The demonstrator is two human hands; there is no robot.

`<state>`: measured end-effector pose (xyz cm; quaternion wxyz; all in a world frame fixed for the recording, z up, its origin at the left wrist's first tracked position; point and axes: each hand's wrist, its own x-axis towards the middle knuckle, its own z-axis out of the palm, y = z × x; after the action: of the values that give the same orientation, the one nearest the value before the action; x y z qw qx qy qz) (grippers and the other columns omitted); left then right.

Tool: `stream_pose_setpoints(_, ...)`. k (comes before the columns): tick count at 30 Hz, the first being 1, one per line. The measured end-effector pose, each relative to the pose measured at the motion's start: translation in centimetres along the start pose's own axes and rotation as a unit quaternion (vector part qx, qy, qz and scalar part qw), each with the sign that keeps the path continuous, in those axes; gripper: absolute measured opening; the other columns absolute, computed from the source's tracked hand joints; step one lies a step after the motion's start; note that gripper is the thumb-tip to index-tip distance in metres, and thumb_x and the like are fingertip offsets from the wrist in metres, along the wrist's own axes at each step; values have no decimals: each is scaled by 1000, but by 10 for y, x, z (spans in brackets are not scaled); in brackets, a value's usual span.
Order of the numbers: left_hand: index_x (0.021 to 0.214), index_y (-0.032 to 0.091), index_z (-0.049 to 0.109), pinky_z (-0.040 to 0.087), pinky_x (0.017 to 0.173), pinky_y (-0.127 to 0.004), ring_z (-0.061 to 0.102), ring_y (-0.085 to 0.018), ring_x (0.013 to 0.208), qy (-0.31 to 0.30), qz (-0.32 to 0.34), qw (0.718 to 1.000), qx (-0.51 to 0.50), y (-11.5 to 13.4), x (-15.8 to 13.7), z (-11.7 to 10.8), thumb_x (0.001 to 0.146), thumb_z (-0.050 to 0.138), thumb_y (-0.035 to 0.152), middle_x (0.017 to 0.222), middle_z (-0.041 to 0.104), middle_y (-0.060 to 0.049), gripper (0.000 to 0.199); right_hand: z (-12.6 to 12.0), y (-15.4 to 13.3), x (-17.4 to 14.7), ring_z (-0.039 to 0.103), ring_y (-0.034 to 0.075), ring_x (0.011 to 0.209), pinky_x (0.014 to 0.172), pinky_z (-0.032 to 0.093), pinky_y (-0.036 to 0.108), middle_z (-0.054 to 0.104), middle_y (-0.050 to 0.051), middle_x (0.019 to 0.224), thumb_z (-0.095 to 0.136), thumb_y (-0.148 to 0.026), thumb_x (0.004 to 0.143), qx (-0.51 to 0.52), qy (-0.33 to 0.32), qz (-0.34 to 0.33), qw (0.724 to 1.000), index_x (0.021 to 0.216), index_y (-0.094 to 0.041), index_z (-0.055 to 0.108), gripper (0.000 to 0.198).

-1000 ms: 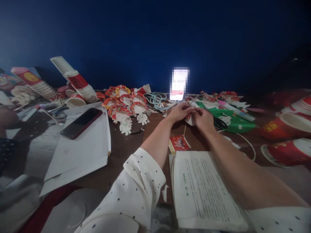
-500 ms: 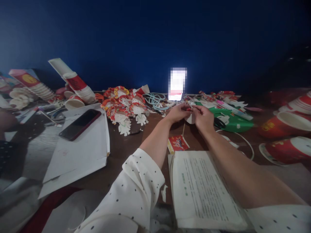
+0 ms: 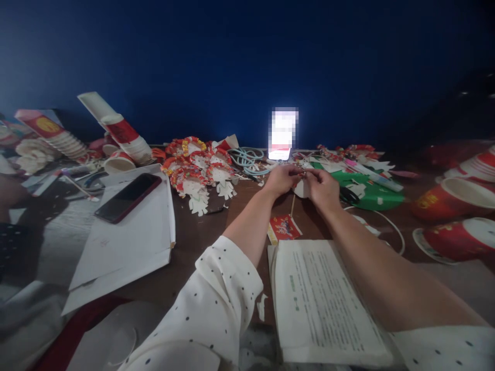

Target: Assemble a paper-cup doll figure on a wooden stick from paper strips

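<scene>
My left hand and my right hand meet over the table in front of the lit screen. Both are closed, fingertips pinching the upper edge of a small white paper piece with a little red at its top. My fingers cover much of it, so its full shape is hidden. Just below lie a thin stick and a red printed paper scrap. Under my right forearm rests an open book with printed text.
Red-and-white paper cut-outs pile up left of my hands, beside a pale blue cable. A dark phone lies on white sheets. Green paper and scissors sit to the right, paper cups farther right.
My hands stay in nearly the same place, with small shifts of the fingers on the white paper piece. Slightly more of its pale face shows now. Nothing else has visibly moved.
</scene>
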<state>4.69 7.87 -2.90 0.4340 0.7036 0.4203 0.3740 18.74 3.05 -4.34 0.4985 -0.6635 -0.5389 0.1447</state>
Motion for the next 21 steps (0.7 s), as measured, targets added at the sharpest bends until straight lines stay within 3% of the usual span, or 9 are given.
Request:
stream_pose_setpoints(7,104,16,74,51,87,-31,66,-18,89,7,43,999,27,-9,3,3,80,65,14,97,75,-7,25,-1,-3,-1,69,27,89,82,53,40,78,11,97,58,-43,82,-1,-31,-1,1000,104,-17,78,38)
stream_pose_setpoints(21,101,17,75,48,97,-34,62,-20,102,20,88,988,126,-3,-2,0,82,64,14,107,72,-8,22,-1,-4,-1,70,28,88,82,54,41,78,11,96,62,-41,80,-6,-42,3,999,103,-17,78,37)
